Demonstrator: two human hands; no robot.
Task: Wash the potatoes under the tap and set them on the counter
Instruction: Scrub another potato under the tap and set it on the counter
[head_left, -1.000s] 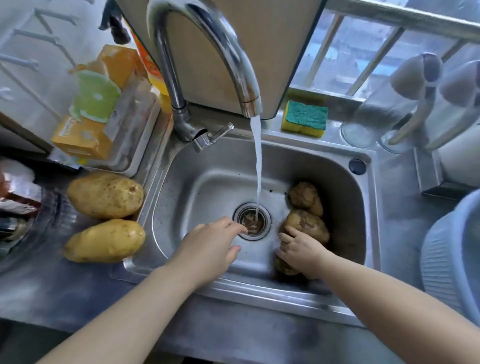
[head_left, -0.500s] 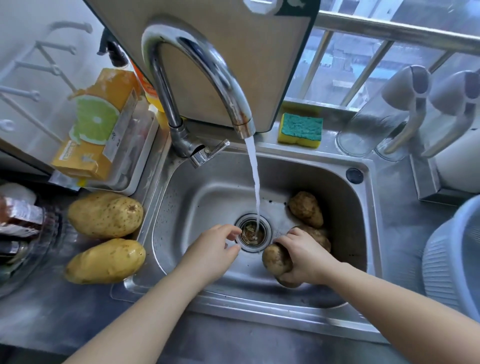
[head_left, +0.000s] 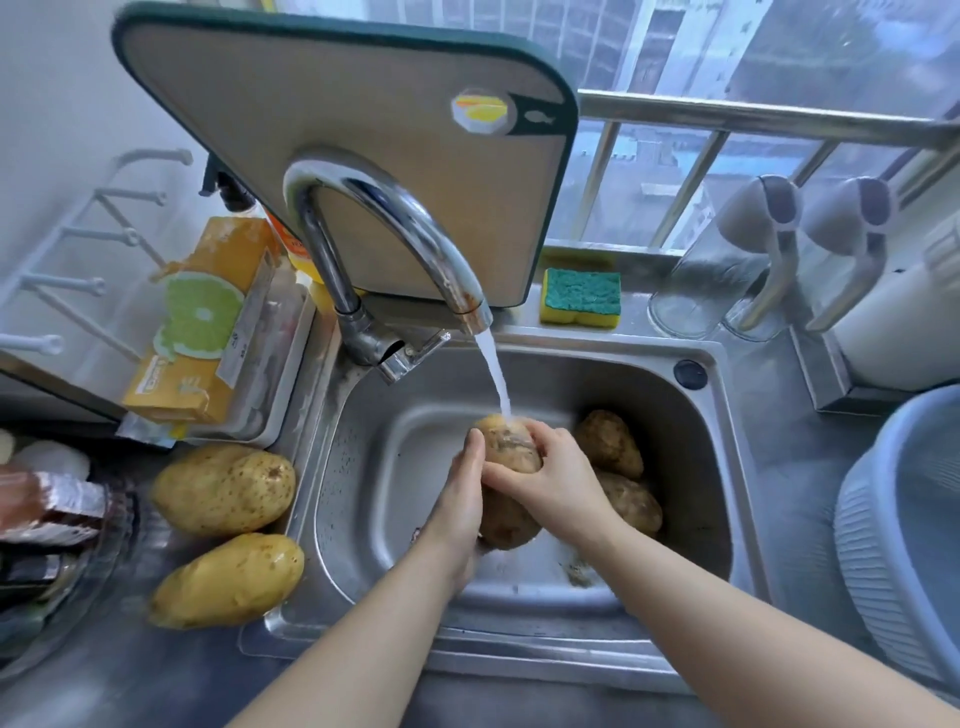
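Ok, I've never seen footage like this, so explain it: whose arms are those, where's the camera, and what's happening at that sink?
No machine here: a person wears one wide-angle camera on the head, looking down at their own bare arms. The right hand grips a muddy brown potato under the stream of water from the curved chrome tap, and the left hand presses against its side. Two more dirty brown potatoes lie in the steel sink. Two clean yellow potatoes rest on the grey counter to the left. A yellow-and-green sponge sits behind the sink.
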